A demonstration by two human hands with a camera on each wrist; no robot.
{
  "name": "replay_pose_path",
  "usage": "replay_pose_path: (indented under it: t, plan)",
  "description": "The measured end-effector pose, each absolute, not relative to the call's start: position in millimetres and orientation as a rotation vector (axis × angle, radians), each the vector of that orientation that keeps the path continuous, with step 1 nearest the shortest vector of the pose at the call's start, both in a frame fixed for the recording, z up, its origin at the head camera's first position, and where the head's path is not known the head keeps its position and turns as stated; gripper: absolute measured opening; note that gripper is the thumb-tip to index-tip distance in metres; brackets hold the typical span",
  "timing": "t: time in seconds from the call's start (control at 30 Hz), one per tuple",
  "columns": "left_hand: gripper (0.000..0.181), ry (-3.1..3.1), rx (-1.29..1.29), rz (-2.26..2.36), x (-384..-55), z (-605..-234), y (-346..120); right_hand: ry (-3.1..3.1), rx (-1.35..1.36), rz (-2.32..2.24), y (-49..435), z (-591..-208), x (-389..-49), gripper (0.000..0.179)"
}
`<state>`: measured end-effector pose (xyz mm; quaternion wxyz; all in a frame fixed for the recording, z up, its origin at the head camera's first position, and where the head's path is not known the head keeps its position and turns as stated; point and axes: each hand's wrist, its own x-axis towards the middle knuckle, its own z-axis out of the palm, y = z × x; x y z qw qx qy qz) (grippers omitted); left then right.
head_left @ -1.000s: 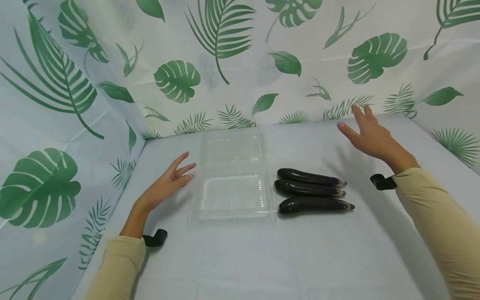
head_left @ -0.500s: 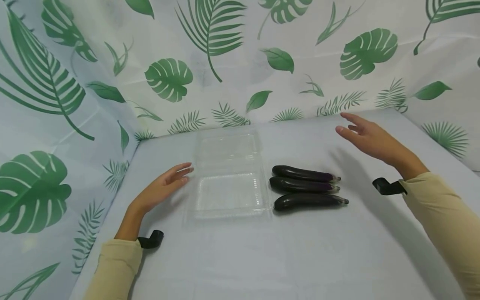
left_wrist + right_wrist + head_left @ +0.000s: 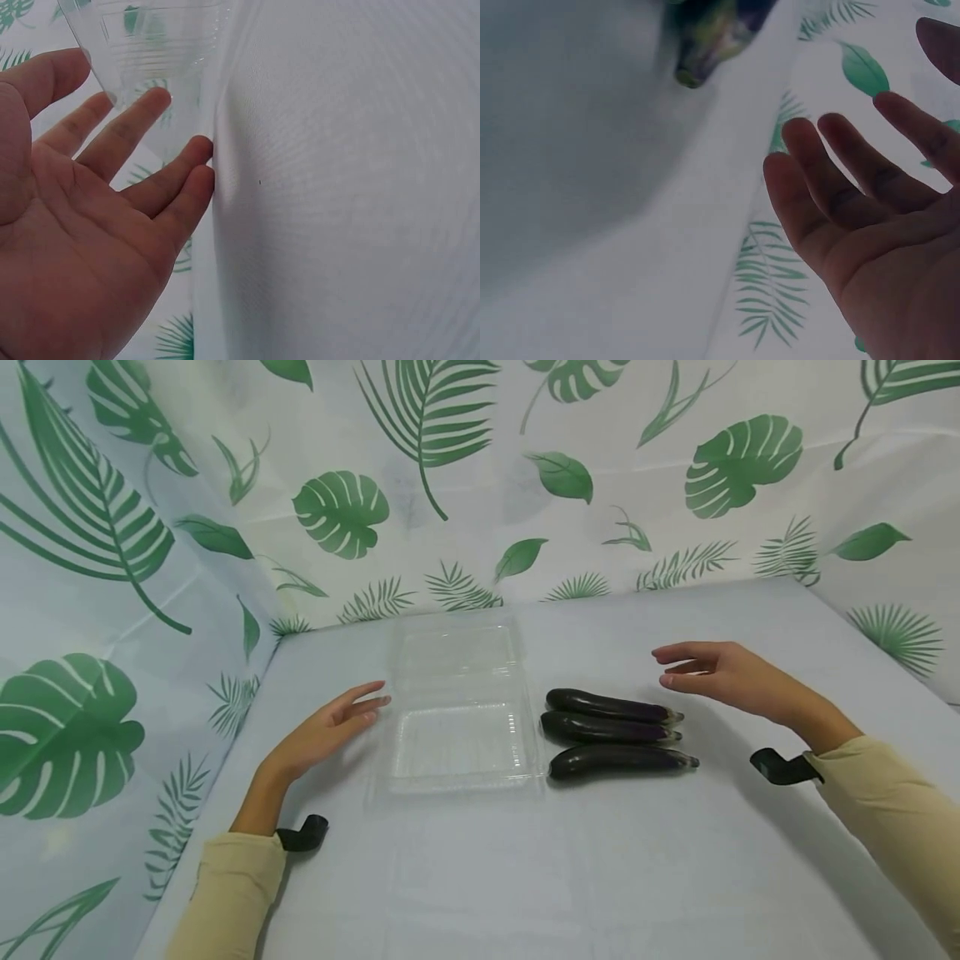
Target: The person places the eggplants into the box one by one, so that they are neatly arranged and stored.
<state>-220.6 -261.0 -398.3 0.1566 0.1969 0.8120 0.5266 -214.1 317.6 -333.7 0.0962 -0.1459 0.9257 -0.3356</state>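
Observation:
Three dark purple eggplants lie side by side on the white table, stems to the right: a back eggplant (image 3: 600, 704), a middle eggplant (image 3: 600, 727) and a front eggplant (image 3: 615, 762). Left of them a clear plastic clamshell container (image 3: 456, 739) lies unfolded, its lid (image 3: 457, 649) spread toward the wall. My left hand (image 3: 318, 735) has its fingertips right by the container's left edge, fingers relaxed and holding nothing. Above and behind the stem ends, my right hand (image 3: 731, 677) hovers with loosely bent fingers and no object in it. In the right wrist view, an eggplant stem (image 3: 697, 64) shows beyond the fingers.
A white curtain (image 3: 465, 552) printed with green leaves stands along the table's back and left side. Both wrists carry a black camera mount, one on the left (image 3: 303, 833) and one on the right (image 3: 783, 767). White cloth (image 3: 480, 877) covers the table in front.
My right hand has come down and closer to the eggplants, its fingers drawing together. My left hand stays by the container, its fingers slightly closer together. The head view has shifted slightly.

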Motion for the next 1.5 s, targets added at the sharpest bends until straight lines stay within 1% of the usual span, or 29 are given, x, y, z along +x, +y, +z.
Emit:
replay_pose_path:
  t: [0.37, 0.63, 1.0, 1.33, 1.5]
  plan:
    - [0.058, 2.333, 0.554, 1.499, -220, -399, -259, 2.651, -0.451, -1.05, 318, -371, -213, 0.047]
    - [0.057, 2.343, 0.553, 1.495, -220, -400, -258, 2.668, -0.45, -1.063, 319, -377, -214, 0.039]
    - [0.058, 2.368, 0.542, 1.466, -219, -398, -258, 2.724, -0.582, -0.989, 319, -384, -217, 0.018]
    - [0.058, 2.376, 0.534, 1.459, -220, -398, -259, 2.768, -0.625, -0.86, 316, -386, -221, 0.022]
    - [0.057, 2.379, 0.533, 1.456, -220, -400, -260, 2.77, -0.605, -0.852, 315, -385, -222, 0.022]
